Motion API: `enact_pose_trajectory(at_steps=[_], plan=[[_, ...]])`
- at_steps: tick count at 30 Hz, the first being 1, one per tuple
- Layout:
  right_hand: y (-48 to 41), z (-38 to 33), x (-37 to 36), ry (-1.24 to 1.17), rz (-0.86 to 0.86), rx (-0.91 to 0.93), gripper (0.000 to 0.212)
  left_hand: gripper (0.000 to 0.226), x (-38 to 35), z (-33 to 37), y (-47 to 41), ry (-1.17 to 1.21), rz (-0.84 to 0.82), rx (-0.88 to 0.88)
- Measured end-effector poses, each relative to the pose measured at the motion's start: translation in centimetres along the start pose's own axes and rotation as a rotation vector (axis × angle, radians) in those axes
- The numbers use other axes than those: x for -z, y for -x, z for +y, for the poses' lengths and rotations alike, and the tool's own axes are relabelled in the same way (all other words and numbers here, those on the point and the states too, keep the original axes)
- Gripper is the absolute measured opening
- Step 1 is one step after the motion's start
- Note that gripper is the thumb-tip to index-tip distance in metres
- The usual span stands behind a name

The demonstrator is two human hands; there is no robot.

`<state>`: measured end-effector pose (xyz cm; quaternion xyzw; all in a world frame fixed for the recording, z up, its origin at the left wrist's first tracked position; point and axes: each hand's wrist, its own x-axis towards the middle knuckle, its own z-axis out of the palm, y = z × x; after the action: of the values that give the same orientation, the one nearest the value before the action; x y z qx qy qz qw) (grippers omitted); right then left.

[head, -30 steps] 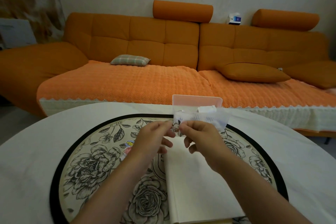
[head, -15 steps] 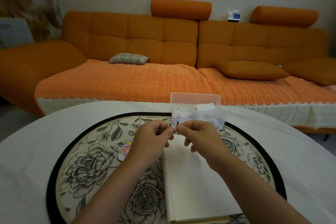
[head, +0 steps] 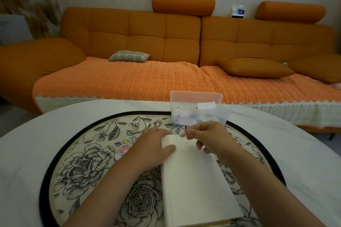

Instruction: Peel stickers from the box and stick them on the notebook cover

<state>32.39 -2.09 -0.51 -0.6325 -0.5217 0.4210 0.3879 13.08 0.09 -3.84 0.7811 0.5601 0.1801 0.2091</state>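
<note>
One sticker [head: 181, 131] is pinched between the thumb and forefinger of my right hand [head: 208, 137], hanging just over the far edge of the notebook [head: 193, 177], and I judge it peeled and ready but not yet pressed down. It is small, a cartoon figure in white with dark and orange bits; finer detail I cannot make out. My left hand [head: 153, 150] lies flat and loose on the notebook's near-left corner, grasping nothing, thumb across the cover to steady it. That cover looks plain cream and bare wherever I can see it, so by my reckoning the sticking has hardly begun. Two colourful stickers [head: 124, 146] lie on the flowered table mat [head: 83, 167] just left of my left hand, not on the cover. Beyond my fingers stands the clear box [head: 199, 114] with its pink lid up, white slips inside, so plenty seems left to peel.
</note>
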Motion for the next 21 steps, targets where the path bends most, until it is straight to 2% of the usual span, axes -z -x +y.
enact_pose_trajectory(at_steps=[4,8,21], plan=[[0.2,-0.2,-0.6,0.034,-0.094,-0.066,0.008,0.054,-0.1,-0.6,0.5,0.058,0.010,-0.014],[0.0,-0.2,-2.0,0.055,-0.081,-0.072,0.011,0.052,-0.2,-0.8,1.2,0.147,0.031,0.013],[-1.5,0.3,-4.1,0.249,-0.020,-0.046,0.015,0.057,-0.6,-1.6,1.2,0.129,0.055,-0.039]])
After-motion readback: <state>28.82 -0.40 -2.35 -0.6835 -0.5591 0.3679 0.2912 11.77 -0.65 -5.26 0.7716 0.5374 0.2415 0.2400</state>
